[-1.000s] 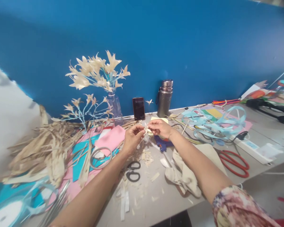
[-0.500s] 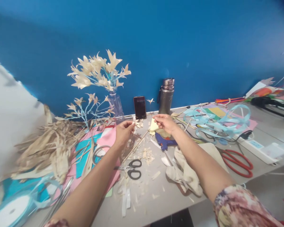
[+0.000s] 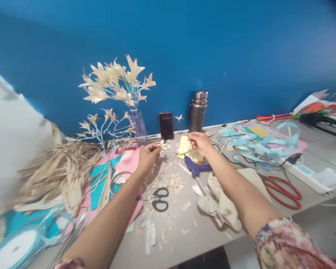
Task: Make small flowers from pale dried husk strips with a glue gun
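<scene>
My left hand (image 3: 149, 158) is closed in a pinch above the table's middle, thumb against fingers. Whatever it holds is too small to make out. Just behind its fingertips are pale husk scraps (image 3: 165, 145). My right hand (image 3: 200, 143) also pinches, beside and partly over a yellow paper pad (image 3: 183, 146); I cannot make out anything between its fingers. Below that hand lies a blue glue gun (image 3: 195, 167). Black-handled scissors (image 3: 160, 199) rest between my forearms, near a thin stick (image 3: 162, 170) and pale cuttings (image 3: 177, 183).
Husk flowers (image 3: 114, 80) stand in a clear bottle (image 3: 139, 125) at the back, near a phone (image 3: 166, 126) and a steel flask (image 3: 198, 112). Dried husks (image 3: 64, 175) and a ribbon roll (image 3: 15, 246) lie left; blue ribbon (image 3: 285, 138), red-handled scissors (image 3: 282, 192) and a power strip (image 3: 306, 175) right.
My right hand has shifted slightly right and up, uncovering more of the yellow pad. My left hand stays pinched, a little lower, apart from the pale scraps behind it.
</scene>
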Demonstrator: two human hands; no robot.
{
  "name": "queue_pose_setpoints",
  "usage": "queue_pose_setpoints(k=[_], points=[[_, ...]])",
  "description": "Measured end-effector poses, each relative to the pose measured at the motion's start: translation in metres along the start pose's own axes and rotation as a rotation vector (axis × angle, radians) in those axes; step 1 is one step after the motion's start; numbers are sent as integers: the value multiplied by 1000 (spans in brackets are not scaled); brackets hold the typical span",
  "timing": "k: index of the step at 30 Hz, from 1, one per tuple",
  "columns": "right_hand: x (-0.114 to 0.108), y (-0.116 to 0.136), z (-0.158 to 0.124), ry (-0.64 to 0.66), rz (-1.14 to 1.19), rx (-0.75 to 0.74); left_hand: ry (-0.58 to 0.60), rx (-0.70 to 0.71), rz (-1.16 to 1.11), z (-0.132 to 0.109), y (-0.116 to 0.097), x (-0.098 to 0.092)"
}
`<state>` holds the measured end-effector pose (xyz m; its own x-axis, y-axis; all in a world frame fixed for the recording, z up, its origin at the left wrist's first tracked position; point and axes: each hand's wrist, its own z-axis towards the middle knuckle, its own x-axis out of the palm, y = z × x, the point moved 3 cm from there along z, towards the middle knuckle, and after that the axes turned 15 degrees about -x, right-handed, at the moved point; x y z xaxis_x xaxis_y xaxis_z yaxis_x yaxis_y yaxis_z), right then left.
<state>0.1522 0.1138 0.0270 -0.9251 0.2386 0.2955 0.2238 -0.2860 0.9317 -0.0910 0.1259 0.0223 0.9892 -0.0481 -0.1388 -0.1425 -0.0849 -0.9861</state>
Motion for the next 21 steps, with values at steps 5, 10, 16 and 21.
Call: queue_pose_setpoints(k=[5, 10, 16, 21], points=[[3, -3, -1, 35, -42, -5, -21, 82, 77, 0, -3, -2], [5, -4, -2, 55, -95, -21, 16, 144, 140, 2, -2, -2], [5, -6, -3, 86, -162, -37, 75, 108, 105, 1, 5, 4], [8, -7, -5, 122, -215, -67, 92, 4, -47, 4, 1, 1]])
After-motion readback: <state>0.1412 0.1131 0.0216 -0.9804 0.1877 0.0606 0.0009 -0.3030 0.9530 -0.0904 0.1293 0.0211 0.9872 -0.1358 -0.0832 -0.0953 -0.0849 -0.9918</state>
